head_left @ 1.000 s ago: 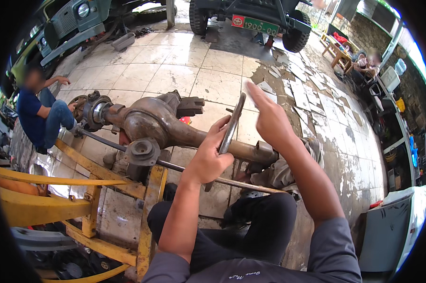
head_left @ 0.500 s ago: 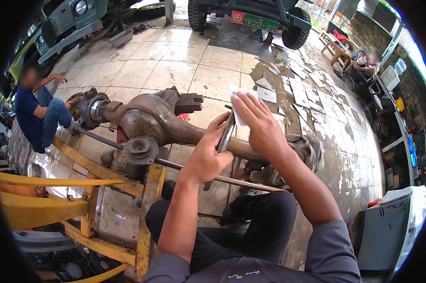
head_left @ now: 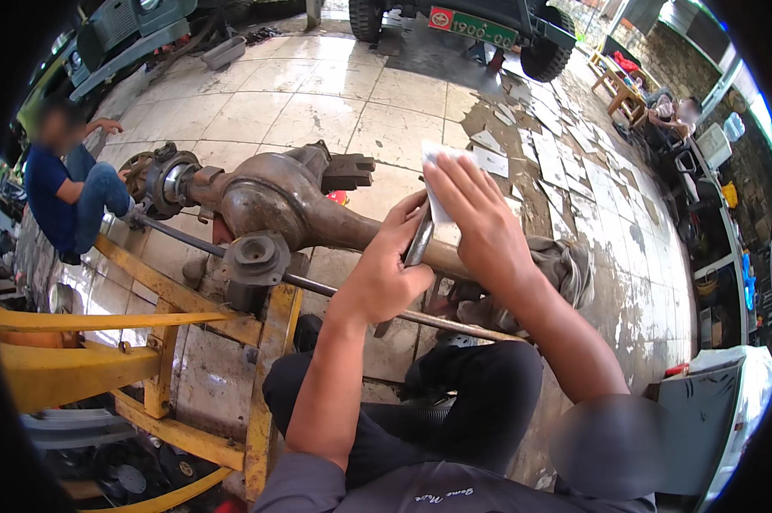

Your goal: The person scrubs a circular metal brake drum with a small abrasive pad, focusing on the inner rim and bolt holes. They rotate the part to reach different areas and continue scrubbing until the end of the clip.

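Metal bar: we are holding a narrow, flat grey metal bar [head_left: 419, 242] upright between our two hands, its lower end buried in the left palm and its upper part going under the right fingers.
Paper sheet: we are pressing a pale sheet of paper [head_left: 438, 181] against the bar under the right hand; its top edge is sticking out above the fingers.
Left hand: our left hand [head_left: 384, 272] is curling around the lower part of the bar, gripping it, thumb reaching up beside the right hand.
Right hand: our right hand [head_left: 480, 224] is lying flat and spread over the paper, fingers extended, pinning the sheet to the bar rather than clenching.
Axle housing: a rusty brown axle housing [head_left: 276, 198] is lying just beyond and to the left of our hands, its tube passing behind them.
Thin rod: a long thin steel rod [head_left: 317, 286] is running just below our left hand, crossing from left to right.
Yellow stand: a yellow steel frame [head_left: 159, 329] is standing well to the left of and below our left forearm.
Rag: a grey rag [head_left: 570, 265] is draping over the axle tube just right of our right wrist.
Other person: a person in a blue shirt [head_left: 61, 192] is crouching far to the left of our hands, at the axle's hub end.
Floor: a tiled floor [head_left: 334, 94] is spreading beyond our hands.
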Motion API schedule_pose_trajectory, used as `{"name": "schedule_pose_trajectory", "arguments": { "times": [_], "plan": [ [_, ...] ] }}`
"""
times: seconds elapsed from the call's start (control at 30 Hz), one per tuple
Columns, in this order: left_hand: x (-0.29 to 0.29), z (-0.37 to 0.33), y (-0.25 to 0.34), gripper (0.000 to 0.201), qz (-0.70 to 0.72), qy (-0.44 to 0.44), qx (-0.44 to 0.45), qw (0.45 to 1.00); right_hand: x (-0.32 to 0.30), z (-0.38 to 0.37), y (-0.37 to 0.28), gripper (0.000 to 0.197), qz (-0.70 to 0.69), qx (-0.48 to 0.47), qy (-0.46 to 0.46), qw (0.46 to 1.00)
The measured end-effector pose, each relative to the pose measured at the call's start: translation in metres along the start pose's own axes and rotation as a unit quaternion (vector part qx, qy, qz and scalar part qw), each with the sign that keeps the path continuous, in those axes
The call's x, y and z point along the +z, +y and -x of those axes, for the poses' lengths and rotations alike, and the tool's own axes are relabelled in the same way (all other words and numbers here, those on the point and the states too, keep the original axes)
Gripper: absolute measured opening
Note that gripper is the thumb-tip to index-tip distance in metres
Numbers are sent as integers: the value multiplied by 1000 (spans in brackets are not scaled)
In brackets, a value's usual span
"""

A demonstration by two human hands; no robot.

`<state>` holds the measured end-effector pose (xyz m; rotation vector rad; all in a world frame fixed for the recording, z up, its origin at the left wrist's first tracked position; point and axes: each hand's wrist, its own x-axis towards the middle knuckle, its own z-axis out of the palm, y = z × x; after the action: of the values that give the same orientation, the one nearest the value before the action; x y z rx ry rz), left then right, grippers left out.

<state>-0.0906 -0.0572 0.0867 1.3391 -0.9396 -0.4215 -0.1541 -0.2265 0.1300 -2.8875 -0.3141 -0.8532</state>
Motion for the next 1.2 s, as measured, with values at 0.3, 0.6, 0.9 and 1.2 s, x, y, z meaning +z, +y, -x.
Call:
{"name": "schedule_pose_trajectory", "arguments": {
  "times": [0.3, 0.6, 0.9, 1.2],
  "plan": [
    [2, -3, 0, 75, 16, 11, 3, 1000, 2, 5, -3, 64, 1, 16, 12, 1000],
    [1, -3, 2, 73, 15, 12, 4, 1000, 5, 2, -10, 76, -9, 48, 12, 999],
    [-4, -1, 1, 73, 27, 13, -5, 1000, 12, -3, -10, 72, 0, 44, 12, 999],
    [-6, 0, 5, 74, 1, 22, -9, 1000, -3, -33, 15, 73, -133, 136, 16, 982]
  ]
}}
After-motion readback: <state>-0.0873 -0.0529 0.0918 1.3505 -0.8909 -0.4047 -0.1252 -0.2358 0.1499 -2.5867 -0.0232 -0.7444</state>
